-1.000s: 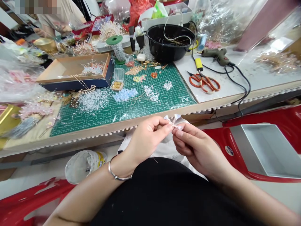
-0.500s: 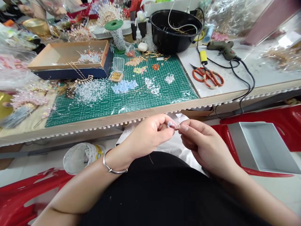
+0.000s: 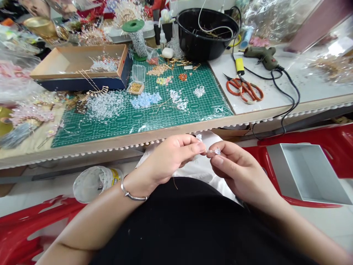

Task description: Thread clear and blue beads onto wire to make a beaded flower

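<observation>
We pinch one thin wire (image 3: 209, 151) carrying a clear bead (image 3: 217, 151), held above our lap, just off the table edge; our left hand (image 3: 171, 158), one bangle (image 3: 132, 197) on its wrist, clenches one end between thumb and fingertips; our right hand (image 3: 238, 171) grasps the bead end likewise; the green cutting mat (image 3: 204, 96) reads "A2" and bears one small box (image 3: 135, 87) of gold beads; beyond lie one pair of orange-handled scissors (image 3: 244, 90), one glue gun (image 3: 260, 56), and one black bowl (image 3: 206, 33) holding wire.
</observation>
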`<control>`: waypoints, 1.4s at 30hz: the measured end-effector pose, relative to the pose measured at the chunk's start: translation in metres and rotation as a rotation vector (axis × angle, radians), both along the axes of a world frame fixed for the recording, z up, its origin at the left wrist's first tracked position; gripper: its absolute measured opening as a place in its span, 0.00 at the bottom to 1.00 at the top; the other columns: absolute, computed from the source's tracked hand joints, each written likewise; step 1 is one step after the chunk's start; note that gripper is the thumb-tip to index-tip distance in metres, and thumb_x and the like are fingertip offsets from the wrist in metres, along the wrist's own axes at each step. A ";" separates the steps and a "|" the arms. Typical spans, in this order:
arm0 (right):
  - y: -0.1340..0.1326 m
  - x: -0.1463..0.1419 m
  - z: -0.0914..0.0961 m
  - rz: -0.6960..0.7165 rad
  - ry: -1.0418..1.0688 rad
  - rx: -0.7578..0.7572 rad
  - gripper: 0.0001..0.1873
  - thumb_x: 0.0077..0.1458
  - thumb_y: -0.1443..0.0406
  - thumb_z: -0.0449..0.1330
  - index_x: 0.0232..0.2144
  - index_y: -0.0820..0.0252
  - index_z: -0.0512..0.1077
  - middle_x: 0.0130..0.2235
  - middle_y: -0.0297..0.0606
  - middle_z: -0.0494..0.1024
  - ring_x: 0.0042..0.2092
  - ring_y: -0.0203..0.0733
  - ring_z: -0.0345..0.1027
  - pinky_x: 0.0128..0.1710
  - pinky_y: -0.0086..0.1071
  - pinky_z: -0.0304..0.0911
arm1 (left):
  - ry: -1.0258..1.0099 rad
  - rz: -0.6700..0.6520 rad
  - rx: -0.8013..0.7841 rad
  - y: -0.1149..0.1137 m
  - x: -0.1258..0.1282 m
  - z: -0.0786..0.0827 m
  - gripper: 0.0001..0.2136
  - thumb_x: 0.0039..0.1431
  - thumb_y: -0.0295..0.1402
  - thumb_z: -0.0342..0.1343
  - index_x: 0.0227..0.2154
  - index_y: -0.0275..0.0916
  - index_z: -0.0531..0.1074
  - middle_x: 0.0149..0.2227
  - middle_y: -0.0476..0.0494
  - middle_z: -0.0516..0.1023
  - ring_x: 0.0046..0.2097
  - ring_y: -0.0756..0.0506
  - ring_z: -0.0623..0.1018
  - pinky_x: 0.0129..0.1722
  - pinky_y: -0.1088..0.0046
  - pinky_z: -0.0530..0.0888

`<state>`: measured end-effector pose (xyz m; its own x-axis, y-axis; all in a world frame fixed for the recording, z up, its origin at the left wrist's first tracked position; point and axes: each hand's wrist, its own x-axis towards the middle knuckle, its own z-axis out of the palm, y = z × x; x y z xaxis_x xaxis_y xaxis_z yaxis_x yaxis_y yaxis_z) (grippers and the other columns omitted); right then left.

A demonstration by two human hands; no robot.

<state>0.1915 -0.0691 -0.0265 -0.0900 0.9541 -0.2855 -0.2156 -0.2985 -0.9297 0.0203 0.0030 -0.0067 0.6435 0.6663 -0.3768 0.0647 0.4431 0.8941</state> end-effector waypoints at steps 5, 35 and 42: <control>-0.001 -0.001 -0.009 -0.008 -0.049 0.098 0.03 0.60 0.63 0.56 0.36 0.54 0.69 0.24 0.26 0.61 0.25 0.31 0.50 0.24 0.27 0.48 | -0.080 0.066 -0.103 -0.001 -0.001 -0.003 0.11 0.58 0.38 0.55 0.27 0.35 0.70 0.18 0.57 0.48 0.21 0.56 0.47 0.21 0.76 0.45; 0.014 0.010 -0.016 -0.010 -1.351 1.179 0.14 0.53 0.75 0.55 0.39 0.58 0.75 0.17 0.30 0.67 0.20 0.35 0.60 0.23 0.31 0.55 | -0.179 0.123 -0.212 -0.006 0.003 -0.022 0.08 0.60 0.34 0.51 0.27 0.36 0.65 0.16 0.58 0.50 0.18 0.57 0.47 0.19 0.77 0.44; 0.012 0.013 -0.024 0.043 -0.719 0.605 0.05 0.58 0.67 0.55 0.35 0.55 0.72 0.27 0.35 0.74 0.27 0.38 0.66 0.27 0.32 0.62 | -0.263 -0.038 -0.298 -0.006 0.000 -0.017 0.09 0.57 0.35 0.54 0.26 0.35 0.68 0.16 0.58 0.51 0.18 0.57 0.46 0.19 0.78 0.44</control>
